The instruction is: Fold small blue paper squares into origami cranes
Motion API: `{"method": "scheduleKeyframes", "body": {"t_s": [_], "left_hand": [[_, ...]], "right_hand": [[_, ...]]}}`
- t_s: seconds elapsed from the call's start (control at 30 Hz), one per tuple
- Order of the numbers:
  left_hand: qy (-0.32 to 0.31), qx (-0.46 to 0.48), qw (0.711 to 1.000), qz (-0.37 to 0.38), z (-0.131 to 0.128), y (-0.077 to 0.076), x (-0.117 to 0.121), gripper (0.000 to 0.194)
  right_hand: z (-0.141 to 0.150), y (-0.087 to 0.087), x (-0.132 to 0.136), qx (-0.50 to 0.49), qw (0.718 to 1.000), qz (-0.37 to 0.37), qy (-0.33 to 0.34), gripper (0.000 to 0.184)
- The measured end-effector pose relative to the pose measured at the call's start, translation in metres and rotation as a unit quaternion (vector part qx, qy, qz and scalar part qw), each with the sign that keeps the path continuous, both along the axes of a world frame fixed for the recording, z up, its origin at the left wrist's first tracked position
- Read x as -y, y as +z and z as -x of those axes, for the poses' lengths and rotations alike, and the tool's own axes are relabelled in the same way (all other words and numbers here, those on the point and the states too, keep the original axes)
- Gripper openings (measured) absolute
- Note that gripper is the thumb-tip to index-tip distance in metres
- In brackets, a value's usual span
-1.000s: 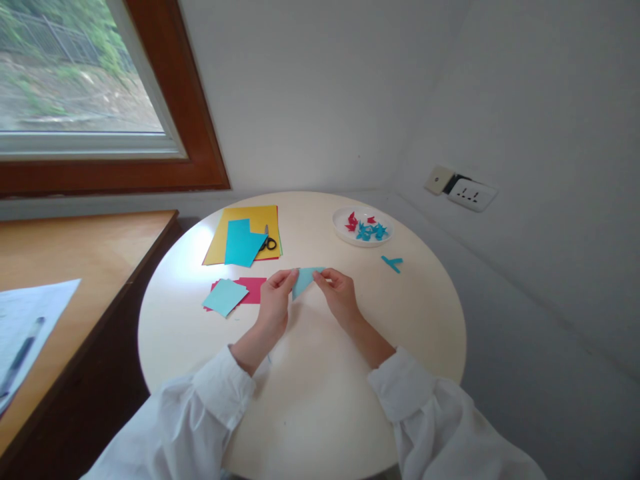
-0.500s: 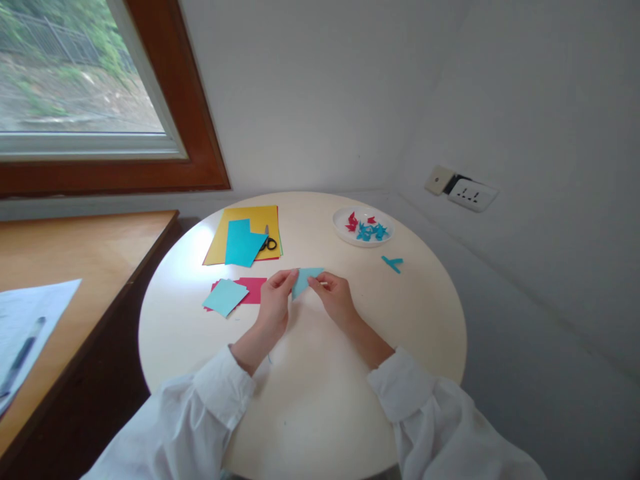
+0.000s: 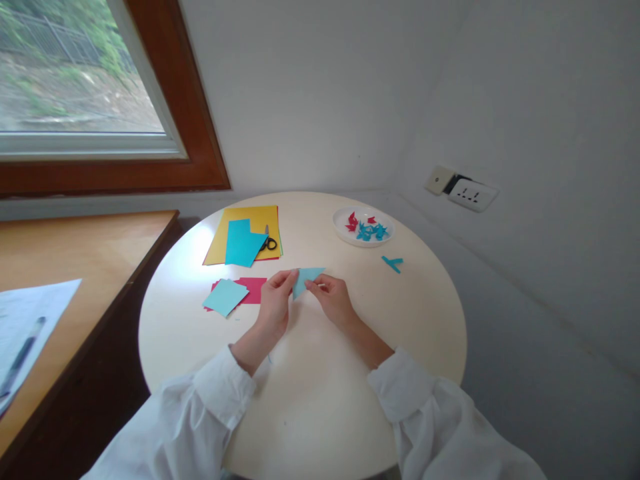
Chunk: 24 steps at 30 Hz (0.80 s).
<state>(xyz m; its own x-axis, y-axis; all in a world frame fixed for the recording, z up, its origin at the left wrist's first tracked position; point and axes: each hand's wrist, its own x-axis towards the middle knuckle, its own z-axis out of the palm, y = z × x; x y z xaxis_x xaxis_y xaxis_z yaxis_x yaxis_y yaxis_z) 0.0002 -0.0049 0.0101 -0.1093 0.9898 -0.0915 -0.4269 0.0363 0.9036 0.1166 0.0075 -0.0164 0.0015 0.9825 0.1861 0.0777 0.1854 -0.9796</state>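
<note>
A light-blue piece of paper, folded to a triangle, is held above the middle of the round table. My left hand pinches its left edge between thumb and fingers. On the other side, my right hand has thumb and fingertips closed on the paper's lower right edge. Left of my left hand lie a pale-blue square sheet and, partly under it, pink paper. My fingers hide parts of the folded paper.
A white plate with small red and blue folded paper shapes stands at the back right, near blue paper strips. Yellow sheets, a cut blue sheet and black-handled scissors lie back left. A wooden desk adjoins at left.
My right hand has shifted slightly left along the paper's edge, and more of the triangle's right corner shows. My left hand keeps its place.
</note>
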Motion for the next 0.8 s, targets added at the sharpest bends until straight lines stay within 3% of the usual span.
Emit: {"method": "scheduleKeyframes", "body": {"t_s": [0.23,0.8], "left_hand": [[-0.007,-0.002,1.0,-0.007,0.0008,-0.0028,-0.0013,0.02],[-0.01,0.003,1.0,-0.001,0.0006,-0.0019,-0.0008,0.02]], "right_hand": [[0.0013,0.0011,0.0011,0.008,0.999,0.009,0.041,0.021],[0.0036,-0.0003,0.0034,0.03,0.997,0.011,0.071,0.019]]}}
